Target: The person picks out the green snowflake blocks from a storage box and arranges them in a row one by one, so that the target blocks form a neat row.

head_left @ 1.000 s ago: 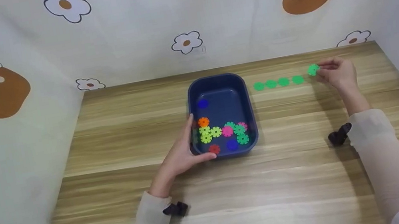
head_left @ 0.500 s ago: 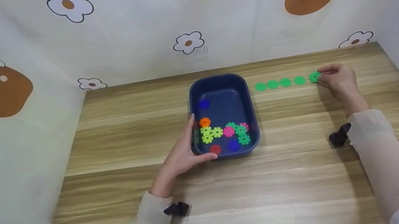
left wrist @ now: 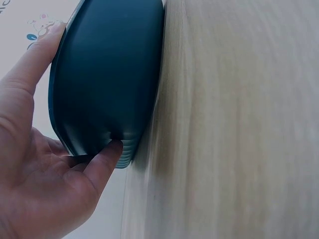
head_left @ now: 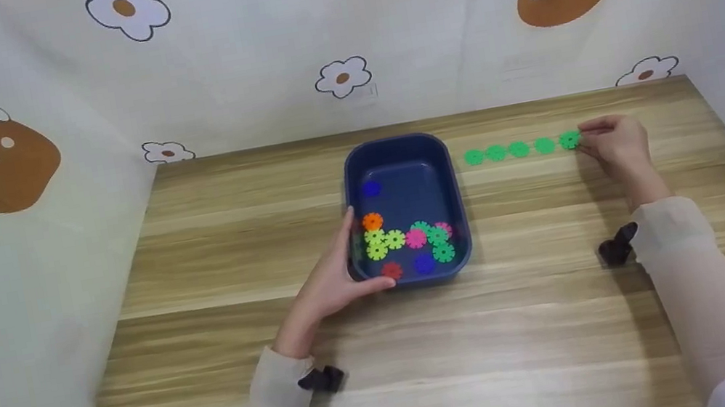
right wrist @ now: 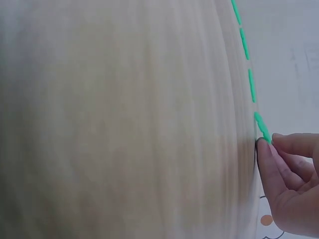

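My left hand holds the near left corner of a dark blue plastic tub, thumb at the front rim and fingers along the left side. In the left wrist view its fingers bend against the outer wall. My right hand pinches a green notched disc between thumb and fingers, at the right end of a row of matching discs on the table. That pinched disc looks tilted in the right wrist view, its near edge between the fingertips.
Inside the tub lie yellow discs, an orange disc, pink, green, red and blue ones. The wood-grain table meets a patterned backdrop behind the row and at both sides.
My right hand has lowered the green disc from above and behind the row's right end into line with the others, still pinching it. My left hand stays on the tub.
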Motion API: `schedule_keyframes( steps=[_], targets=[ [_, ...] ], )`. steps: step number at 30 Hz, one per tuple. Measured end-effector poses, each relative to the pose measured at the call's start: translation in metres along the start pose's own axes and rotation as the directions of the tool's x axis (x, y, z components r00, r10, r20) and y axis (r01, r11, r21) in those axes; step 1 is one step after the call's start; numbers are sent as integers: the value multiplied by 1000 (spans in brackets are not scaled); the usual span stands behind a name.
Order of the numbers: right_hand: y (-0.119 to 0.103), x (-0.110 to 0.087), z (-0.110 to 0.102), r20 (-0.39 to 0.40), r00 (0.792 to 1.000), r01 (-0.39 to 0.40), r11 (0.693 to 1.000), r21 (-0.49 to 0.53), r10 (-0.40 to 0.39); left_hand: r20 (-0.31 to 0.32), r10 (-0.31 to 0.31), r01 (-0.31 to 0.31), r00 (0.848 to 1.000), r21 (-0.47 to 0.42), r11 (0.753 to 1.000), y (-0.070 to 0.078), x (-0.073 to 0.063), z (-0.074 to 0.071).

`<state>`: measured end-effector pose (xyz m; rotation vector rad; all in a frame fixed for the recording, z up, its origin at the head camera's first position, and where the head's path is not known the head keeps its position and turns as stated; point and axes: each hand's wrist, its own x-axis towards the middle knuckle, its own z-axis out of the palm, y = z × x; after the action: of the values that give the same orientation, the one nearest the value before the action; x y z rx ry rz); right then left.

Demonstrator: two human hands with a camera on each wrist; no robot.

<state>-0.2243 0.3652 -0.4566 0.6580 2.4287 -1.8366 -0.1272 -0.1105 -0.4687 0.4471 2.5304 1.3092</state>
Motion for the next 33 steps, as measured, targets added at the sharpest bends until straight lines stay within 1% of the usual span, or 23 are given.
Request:
schedule_keyframes(
  steps=[2,5,10,12,15,17,20,22,25,28,33],
  targets=[
    [-1,-2,-1,-10,1000,16,999,-44,-16,2,-4,4,1000,-3,1000,0,0,0],
    [-2,-4,-2,-26,999,32,996,-79,-34,4,-5,5,1000,-11,1000,0,0,-1],
    [-4,-8,-3,-29,999,39,997,-64,-41,5,-9,9,1000,-10,1000,0,-1,0],
    [-6,-9,-3,-26,998,51,996,-74,-53,5,-12,12,1000,-6,1000,0,-1,0],
    [-9,-9,-3,-24,996,86,987,-133,-90,4,-4,4,1000,-9,1000,0,0,-1],
    [-12,-8,-2,-20,994,104,976,-192,-110,6,-1,1,1000,-12,1000,0,0,-1],
    [-16,-9,0,-14,994,105,968,-227,-111,10,4,-4,1000,-16,1000,0,0,-1],
    [-18,-10,3,-9,994,103,968,-228,-108,11,7,-7,1000,-14,1000,-1,1,-2],
    [-21,-14,7,-5,994,107,975,-197,-110,9,16,-16,1000,-13,1000,-1,1,-2],
    [-22,-18,12,-1,991,135,976,-173,-137,6,20,-20,1000,-9,1000,-2,1,-1],
    [-25,-24,22,18,981,192,977,-91,-191,8,14,-14,1000,-5,1000,-2,0,-1]
  ],
)
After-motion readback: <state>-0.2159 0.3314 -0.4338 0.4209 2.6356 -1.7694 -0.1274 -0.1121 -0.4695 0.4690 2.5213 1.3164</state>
